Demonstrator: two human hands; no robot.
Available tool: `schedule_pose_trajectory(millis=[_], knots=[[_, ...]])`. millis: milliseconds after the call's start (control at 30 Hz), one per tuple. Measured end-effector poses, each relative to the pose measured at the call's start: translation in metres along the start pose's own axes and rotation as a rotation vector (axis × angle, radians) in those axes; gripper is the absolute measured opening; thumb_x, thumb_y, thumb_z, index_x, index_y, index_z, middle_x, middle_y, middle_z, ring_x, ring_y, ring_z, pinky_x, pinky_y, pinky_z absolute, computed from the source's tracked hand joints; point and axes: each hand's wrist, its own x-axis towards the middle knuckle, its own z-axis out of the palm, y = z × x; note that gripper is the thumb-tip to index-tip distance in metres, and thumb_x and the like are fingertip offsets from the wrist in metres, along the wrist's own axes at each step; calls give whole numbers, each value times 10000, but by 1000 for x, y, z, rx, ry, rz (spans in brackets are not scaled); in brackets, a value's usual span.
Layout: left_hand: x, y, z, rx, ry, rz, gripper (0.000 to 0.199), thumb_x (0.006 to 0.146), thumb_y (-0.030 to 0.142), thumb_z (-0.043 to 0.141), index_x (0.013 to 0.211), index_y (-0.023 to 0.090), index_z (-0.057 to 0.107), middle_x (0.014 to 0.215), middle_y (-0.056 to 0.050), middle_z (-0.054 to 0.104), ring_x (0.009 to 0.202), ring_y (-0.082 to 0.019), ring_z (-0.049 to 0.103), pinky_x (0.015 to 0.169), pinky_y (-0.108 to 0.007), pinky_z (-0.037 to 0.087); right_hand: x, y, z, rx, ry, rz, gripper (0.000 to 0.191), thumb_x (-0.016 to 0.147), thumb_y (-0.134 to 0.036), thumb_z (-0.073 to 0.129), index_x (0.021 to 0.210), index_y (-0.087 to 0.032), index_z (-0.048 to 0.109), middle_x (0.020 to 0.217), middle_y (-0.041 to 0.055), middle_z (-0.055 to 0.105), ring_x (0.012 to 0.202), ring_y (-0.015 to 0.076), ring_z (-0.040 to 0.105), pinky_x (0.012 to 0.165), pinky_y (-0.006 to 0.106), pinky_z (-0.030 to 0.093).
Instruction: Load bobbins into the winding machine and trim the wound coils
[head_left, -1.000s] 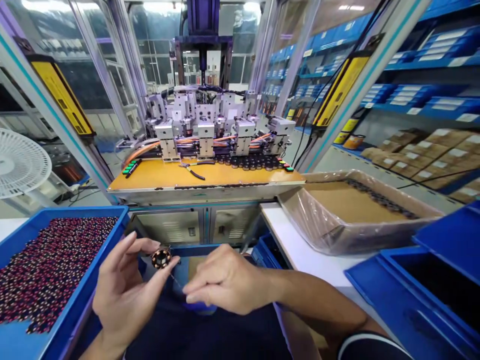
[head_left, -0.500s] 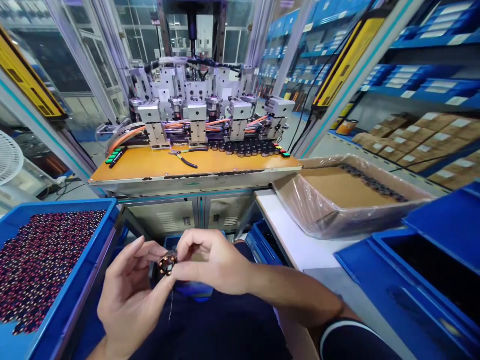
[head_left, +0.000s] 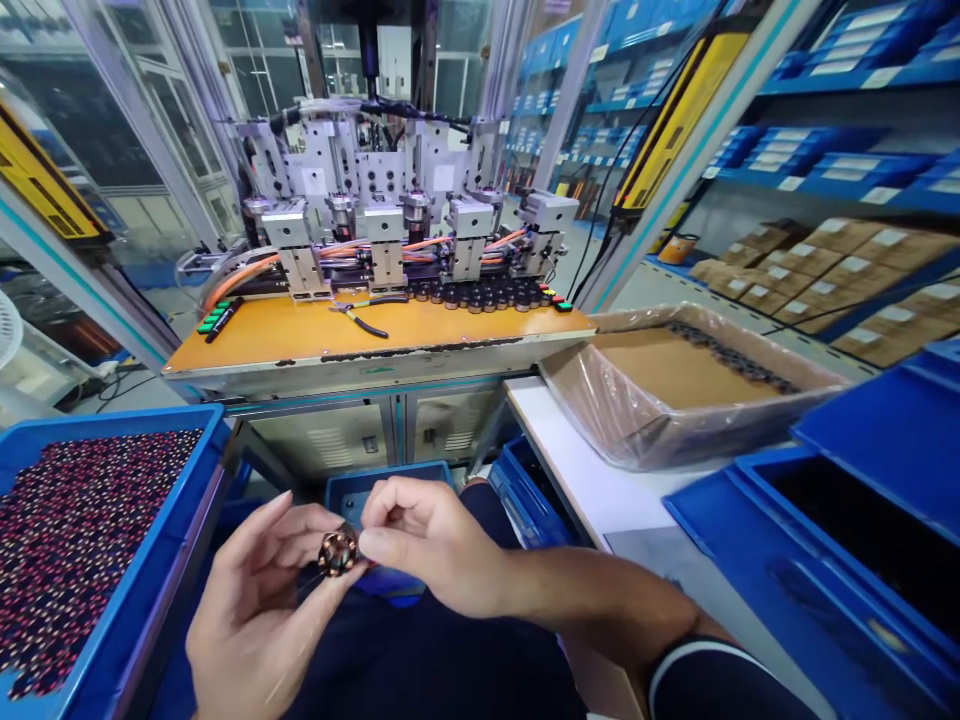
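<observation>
A small round part with copper windings (head_left: 338,552) is held over my lap, its ringed face toward the camera. My left hand (head_left: 259,600) grips it between thumb and fingers from the left and below. At its right edge is my right hand (head_left: 427,545), fingers curled and thumb close against the part; whether the fingertips pinch anything is too small to tell. A thin wire end shows at the left of the part.
A blue tray (head_left: 217,425) of small red-and-black parts stands at left. Ahead, an orange bench (head_left: 300,338) carries pliers (head_left: 364,322) and rows of black round parts (head_left: 487,294) beneath a machine. Right are a plastic-lined carton (head_left: 637,430) and blue bins (head_left: 720,500).
The copper-wound part has turned in my left hand, and its wire now points left instead of down. Both hands sit slightly lower in view; the camera has shifted a little.
</observation>
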Motion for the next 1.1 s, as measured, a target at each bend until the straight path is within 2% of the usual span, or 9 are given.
schedule_pose_trajectory(millis=[133,267,400,500,600,767,867,967,1100], knots=[[3,6,2,-129,26,-250,388,656,155,874,999,251,722,922,23,763,760,-139,772,748,-192,635,-6,3,-4,-13,31,19,477,767,-590,737,739,-164,525,709,-22,513,643,92,450,592,235,371],[5,5,-1,-114,-55,-228,220,629,147,882,786,227,749,910,2,751,811,-153,762,753,-186,625,-8,-4,-8,-64,18,16,463,711,-542,803,780,-157,555,738,-15,542,663,97,483,638,249,399],[3,-1,-5,-92,-88,-251,254,622,135,881,822,246,769,960,-10,749,851,-155,756,749,-160,605,-6,-5,-5,-116,-15,-28,449,733,-550,778,764,-148,579,762,6,566,680,110,514,664,272,414],[3,-8,-8,-125,-148,-289,346,602,133,894,900,270,781,1033,-17,749,911,-168,752,770,-163,597,-6,1,-2,-110,19,-74,431,782,-540,742,735,-151,564,755,4,561,678,106,507,667,270,416],[3,-12,-7,-207,-164,-327,325,643,135,873,915,288,785,1048,-17,758,901,-163,753,775,-181,599,-10,7,-3,-94,45,-100,421,800,-533,731,740,-158,550,735,-13,539,665,95,478,649,251,401],[0,-5,0,-210,-31,-421,236,668,190,865,877,270,786,992,-30,782,943,-184,749,822,-204,596,-12,-4,-11,-120,35,-10,416,792,-527,736,786,-158,544,721,-29,516,629,82,458,606,231,384],[0,-1,-3,-91,-115,-384,208,683,196,850,871,268,800,1005,-45,784,973,-201,747,835,-201,592,-5,-19,-14,-225,-14,-13,445,711,-524,805,803,-151,581,761,-12,565,699,104,512,669,245,418],[1,-1,-8,-54,-244,-385,216,686,200,847,887,272,817,1048,-63,776,971,-212,750,831,-204,593,3,-30,-15,-279,-114,53,440,731,-545,781,752,-149,593,715,-16,570,672,104,504,640,239,412],[1,6,-5,-189,-173,-558,218,625,307,894,828,271,822,995,-45,770,888,-177,741,761,-170,584,7,-35,-21,-251,-105,161,416,762,-531,739,730,-150,575,647,-42,521,612,84,461,585,220,372]])
